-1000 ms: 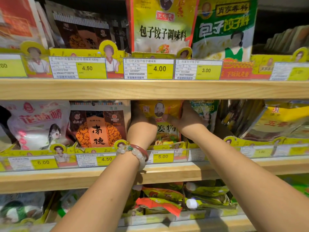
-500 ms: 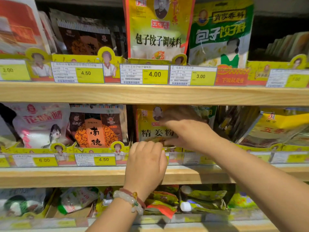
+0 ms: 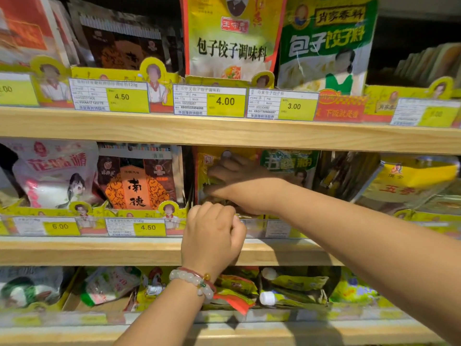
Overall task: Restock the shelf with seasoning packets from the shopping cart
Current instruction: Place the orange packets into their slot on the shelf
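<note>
On the middle shelf [image 3: 149, 250] the right hand [image 3: 239, 181] lies spread, fingers straight, flat against the face of the yellow seasoning packet [image 3: 203, 168], which stands upright in its slot. That slot is tight: the brown packet [image 3: 137, 181] stands just beside it on the left, and a green-topped packet [image 3: 289, 162] touches or overlaps its right edge; which, the picture does not settle. The packet's top edge sits close beneath the underside of the upper shelf [image 3: 224, 133], leaving little room above.

The left hand [image 3: 212, 236], a bead bracelet [image 3: 192, 279] at its wrist, is curled at the front lip of the middle shelf, over the clear price rail [image 3: 149, 227]. Its fingertips are turned away, so whether they pinch anything cannot be told. Open air lies in front of the shelf edges, where both forearms reach in.
</note>
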